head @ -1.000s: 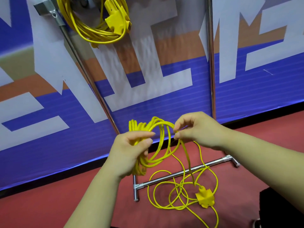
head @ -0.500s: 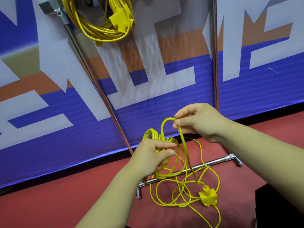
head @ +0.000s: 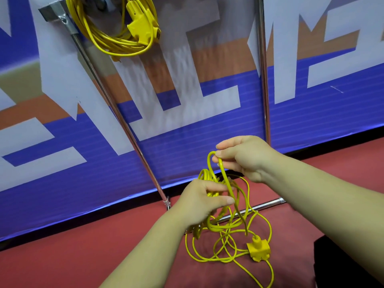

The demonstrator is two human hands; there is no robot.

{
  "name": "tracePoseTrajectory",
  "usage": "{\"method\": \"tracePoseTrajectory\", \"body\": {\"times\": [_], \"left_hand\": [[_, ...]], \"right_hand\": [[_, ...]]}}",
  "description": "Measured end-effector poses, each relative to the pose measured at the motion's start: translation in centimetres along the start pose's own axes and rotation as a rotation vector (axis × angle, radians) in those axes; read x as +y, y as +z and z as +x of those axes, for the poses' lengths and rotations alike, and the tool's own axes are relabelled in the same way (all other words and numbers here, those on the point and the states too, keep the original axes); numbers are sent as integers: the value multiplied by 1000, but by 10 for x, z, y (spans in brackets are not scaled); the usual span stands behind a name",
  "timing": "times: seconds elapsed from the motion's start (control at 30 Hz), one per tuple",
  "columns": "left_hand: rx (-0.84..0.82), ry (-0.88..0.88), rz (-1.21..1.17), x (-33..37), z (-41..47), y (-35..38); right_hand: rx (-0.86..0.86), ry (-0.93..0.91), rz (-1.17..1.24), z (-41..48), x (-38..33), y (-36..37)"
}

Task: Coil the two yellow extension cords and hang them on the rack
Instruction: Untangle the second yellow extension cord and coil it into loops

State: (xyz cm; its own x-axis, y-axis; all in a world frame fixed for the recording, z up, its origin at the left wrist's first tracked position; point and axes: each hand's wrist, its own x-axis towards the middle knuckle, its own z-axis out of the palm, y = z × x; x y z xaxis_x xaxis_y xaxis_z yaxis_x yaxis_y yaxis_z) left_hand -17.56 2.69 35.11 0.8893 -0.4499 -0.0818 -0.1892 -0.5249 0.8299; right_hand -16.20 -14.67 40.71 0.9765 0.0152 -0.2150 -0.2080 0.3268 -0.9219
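One yellow extension cord (head: 116, 41) hangs coiled on the metal rack (head: 116, 113) at the top left, its socket block against the loops. My left hand (head: 201, 201) grips a bundle of loops of the second yellow cord (head: 225, 225). My right hand (head: 242, 156) pinches a raised bend of that cord just above and right of the bundle. The cord's loose length lies tangled on the red floor, ending in a yellow socket block (head: 258, 248).
A blue, white and orange banner (head: 207, 129) stands behind the rack's two poles. The rack's foot bar (head: 268, 204) lies on the red floor under the loose cord. A dark object (head: 349, 265) sits at the lower right.
My right hand has drawn a bend of cord up and away from the bundle. The left hand with its bundle has sunk lower and to the right. The view has shifted left.
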Motion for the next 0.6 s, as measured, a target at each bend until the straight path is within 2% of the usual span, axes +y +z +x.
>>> {"method": "tracePoseTrajectory", "body": {"times": [0.17, 0.3, 0.4, 0.53, 0.6], "left_hand": [[-13, 28, 12, 5, 3, 9], [18, 25, 58, 3, 6, 11], [80, 4, 79, 1, 7, 8], [198, -9, -28, 6, 6, -7], [289, 2, -61, 13, 2, -20]], "right_hand": [[18, 27, 22, 0, -1, 0], [-30, 13, -16, 1, -3, -5], [-76, -45, -111, 2, -4, -12], [-136, -112, -163, 7, -1, -24], [-158, -181, -299, 10, 4, -31]]}}
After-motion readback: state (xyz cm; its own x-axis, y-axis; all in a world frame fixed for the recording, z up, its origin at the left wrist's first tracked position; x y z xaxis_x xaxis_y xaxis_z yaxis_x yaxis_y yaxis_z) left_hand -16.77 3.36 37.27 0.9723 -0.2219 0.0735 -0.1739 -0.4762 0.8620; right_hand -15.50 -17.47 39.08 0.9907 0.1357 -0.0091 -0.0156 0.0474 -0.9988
